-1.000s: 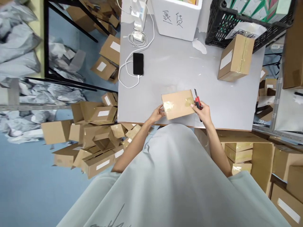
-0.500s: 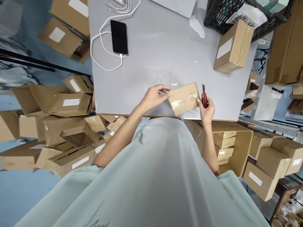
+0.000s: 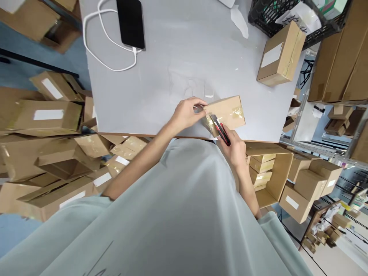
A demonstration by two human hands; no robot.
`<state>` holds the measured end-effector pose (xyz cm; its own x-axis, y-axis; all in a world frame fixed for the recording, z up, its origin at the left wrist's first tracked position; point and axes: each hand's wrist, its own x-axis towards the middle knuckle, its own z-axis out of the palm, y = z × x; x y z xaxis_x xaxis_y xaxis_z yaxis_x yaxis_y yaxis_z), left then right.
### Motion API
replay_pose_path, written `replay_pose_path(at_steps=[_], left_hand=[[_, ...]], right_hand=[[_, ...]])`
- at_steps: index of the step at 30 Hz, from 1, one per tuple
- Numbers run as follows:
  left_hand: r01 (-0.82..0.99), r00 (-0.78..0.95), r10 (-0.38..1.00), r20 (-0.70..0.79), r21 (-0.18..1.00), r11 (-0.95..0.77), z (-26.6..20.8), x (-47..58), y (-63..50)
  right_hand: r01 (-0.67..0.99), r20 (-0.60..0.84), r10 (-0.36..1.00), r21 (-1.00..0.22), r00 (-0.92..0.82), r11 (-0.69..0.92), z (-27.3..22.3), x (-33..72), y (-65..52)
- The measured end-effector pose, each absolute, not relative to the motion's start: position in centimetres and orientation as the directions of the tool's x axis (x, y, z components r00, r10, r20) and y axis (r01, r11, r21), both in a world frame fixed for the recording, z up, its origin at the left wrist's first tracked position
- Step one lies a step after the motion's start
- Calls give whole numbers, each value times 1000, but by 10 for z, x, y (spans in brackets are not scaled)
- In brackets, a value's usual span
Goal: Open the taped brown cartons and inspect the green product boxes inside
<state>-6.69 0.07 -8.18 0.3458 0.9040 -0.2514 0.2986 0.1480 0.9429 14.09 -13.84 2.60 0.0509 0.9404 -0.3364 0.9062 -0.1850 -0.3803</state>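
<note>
A small brown cardboard box (image 3: pixel 227 110) with shiny clear tape at both ends lies near the table's front edge. My left hand (image 3: pixel 188 112) grips its left end between thumb and fingers. In my right hand (image 3: pixel 234 147) is a red and black utility knife (image 3: pixel 222 132), held with its blade pointing up and left. The blade lies over the taped left end of the box, close to my left fingertips; whether it touches the tape I cannot tell.
On the grey table (image 3: pixel 172 50) lie a black phone (image 3: pixel 131 25) with a white cable and a taller carton (image 3: pixel 280 55). A black crate (image 3: pixel 264 17) stands at the back right. Cartons crowd the floor to the left, and an open carton (image 3: pixel 280 176) holds small boxes at right.
My right hand has left the box's right end and moved left, bringing the knife over the left end. My left hand keeps its hold. The camera view has shifted somewhat.
</note>
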Motion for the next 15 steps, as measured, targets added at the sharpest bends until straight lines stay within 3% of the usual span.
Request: replay_pose_path(at_steps=[8,15], left_hand=[[181,353,893,-278,957,226,-90,-66,8],[171,314,897,-312,948,270,-91,-62,8]], right_hand=[[999,-382,924,-34,-6,-8,31,120,-131],[985,-393,918,132,-54,114,44,111,-132]])
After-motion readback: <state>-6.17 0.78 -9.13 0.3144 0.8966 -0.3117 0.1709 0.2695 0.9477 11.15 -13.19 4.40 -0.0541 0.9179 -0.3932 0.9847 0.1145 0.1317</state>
